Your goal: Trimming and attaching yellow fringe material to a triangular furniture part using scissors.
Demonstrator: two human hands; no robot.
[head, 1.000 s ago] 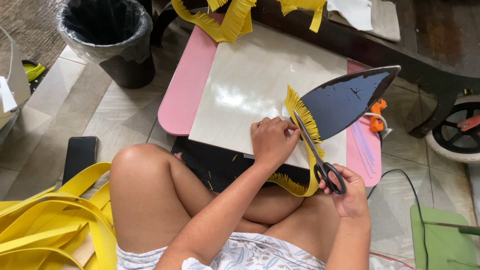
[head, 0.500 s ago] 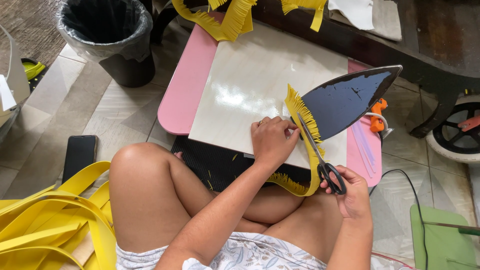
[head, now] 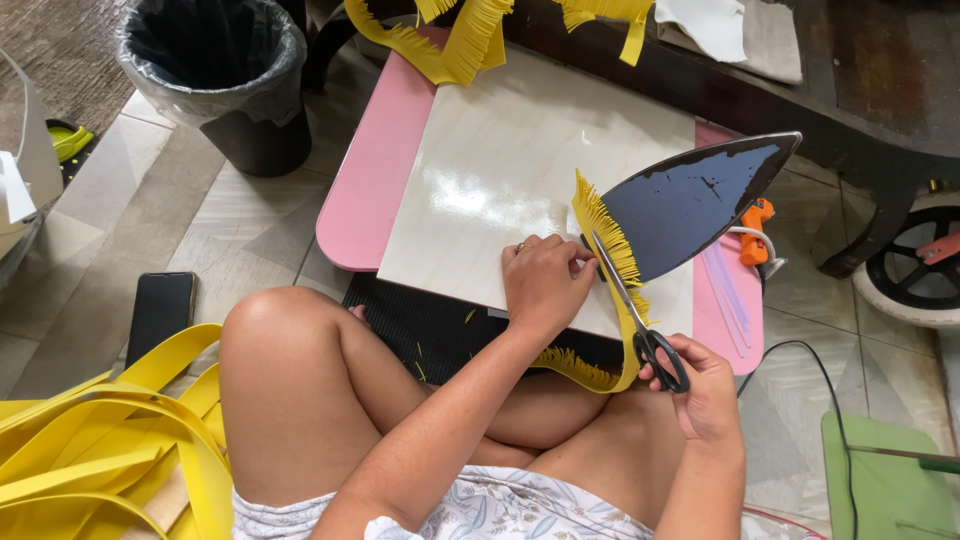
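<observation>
The left hand [head: 545, 285] lies near the middle of the view, its fingers [head: 560, 250] pinched on the upper end of a yellow fringed paper strip [head: 605, 225] where the strip meets the dark leaf-shaped cutout [head: 690, 205]. The right hand [head: 700, 385] sits at about five o'clock from the left one, its fingers clenched through the black handles of a pair of scissors [head: 640, 320]. The blades point up toward eleven o'clock, along the strip's fringed edge, with the tips just beside the left hand. From the cutout the strip runs down past the scissors and curls back under the left forearm, over the person's crossed legs.

The cutout rests on a glossy pale board [head: 500, 180], which lies on a pink worktop [head: 370, 190]. At three o'clock from the cutout, an orange glue gun [head: 752, 225] lies at the pink worktop's right edge, with clear glue sticks [head: 725, 290] just beside it. More yellow fringed paper [head: 450, 40] hangs at twelve o'clock. A black bin [head: 215, 70] lined with a bag stands at ten o'clock on the tiled floor. A dark phone [head: 160, 315] lies on the floor at nine o'clock, and a heap of plain yellow strips [head: 100, 440] fills the seven o'clock corner. A green mat [head: 885, 480] shows at four o'clock.
</observation>
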